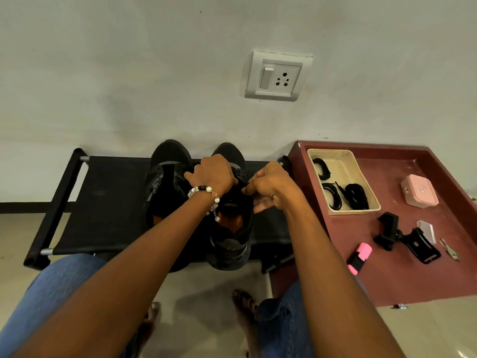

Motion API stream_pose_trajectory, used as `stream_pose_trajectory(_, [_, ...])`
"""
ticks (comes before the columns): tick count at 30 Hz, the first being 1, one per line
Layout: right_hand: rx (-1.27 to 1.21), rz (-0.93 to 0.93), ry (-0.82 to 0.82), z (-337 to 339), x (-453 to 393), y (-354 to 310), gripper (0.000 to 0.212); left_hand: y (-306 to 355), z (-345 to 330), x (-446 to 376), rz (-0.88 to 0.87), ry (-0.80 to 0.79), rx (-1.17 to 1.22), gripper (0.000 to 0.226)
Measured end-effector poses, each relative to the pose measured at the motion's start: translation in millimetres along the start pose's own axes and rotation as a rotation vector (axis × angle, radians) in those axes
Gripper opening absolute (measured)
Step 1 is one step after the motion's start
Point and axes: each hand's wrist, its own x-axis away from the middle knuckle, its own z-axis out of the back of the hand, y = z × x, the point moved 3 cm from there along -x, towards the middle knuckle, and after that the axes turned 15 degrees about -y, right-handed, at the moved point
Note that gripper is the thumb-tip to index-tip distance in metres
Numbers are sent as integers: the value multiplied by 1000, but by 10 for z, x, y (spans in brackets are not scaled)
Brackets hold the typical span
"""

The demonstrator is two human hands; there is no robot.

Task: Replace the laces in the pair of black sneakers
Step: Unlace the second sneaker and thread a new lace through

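Note:
Two black sneakers stand side by side on a low black rack [111, 200], toes toward the wall. The left sneaker [165, 187] is untouched. My left hand [211, 174], with a bead bracelet at the wrist, grips the upper of the right sneaker [232, 241] near its eyelets. My right hand [268, 184] pinches a black lace end [245, 188] at that shoe's right eyelet row. Several coiled black laces [356, 196] lie in a beige tray [343, 161] on the maroon table [400, 275] to the right.
The maroon table also holds a pink box [419, 189], a black phone clamp [402, 237], a pink highlighter [360, 257], a small clear case [426, 229] and keys [449, 250]. A wall socket [277, 76] sits above. My knees and feet are below the rack.

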Motion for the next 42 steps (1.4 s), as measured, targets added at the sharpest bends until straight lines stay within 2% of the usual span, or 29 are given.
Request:
stream_pose_trajectory(7, [9,-8,17,16,-18,19,22,87,-35,46,-54,84,-128,6])
stream_pose_trajectory(17, [61,55,-59,40,-20,8,21,-32,-52,102,-59,13,233,6])
stream_pose_trajectory(21, [-24,111,90,79,-222,75,10,-36,-92,65,34,-16,324,7])
stream_pose_trajectory(25, [128,143,281,12,-460,106,12,-70,-133,23,39,-33,423,21])
stream_pose_trajectory(28, [176,125,386,-3,-514,118,13,-83,-140,49,27,-18,406,5])
stream_pose_trajectory(34, [164,158,422,-34,-566,117,23,-137,-129,59,-120,-69,462,4])
stream_pose_trajectory(39, [106,230,462,17,-421,12,30,-148,-73,184,-199,-97,411,19])
stream_pose_trajectory(42, [-82,386,515,107,-133,-156,34,-181,-57,283,-184,-70,233,49])
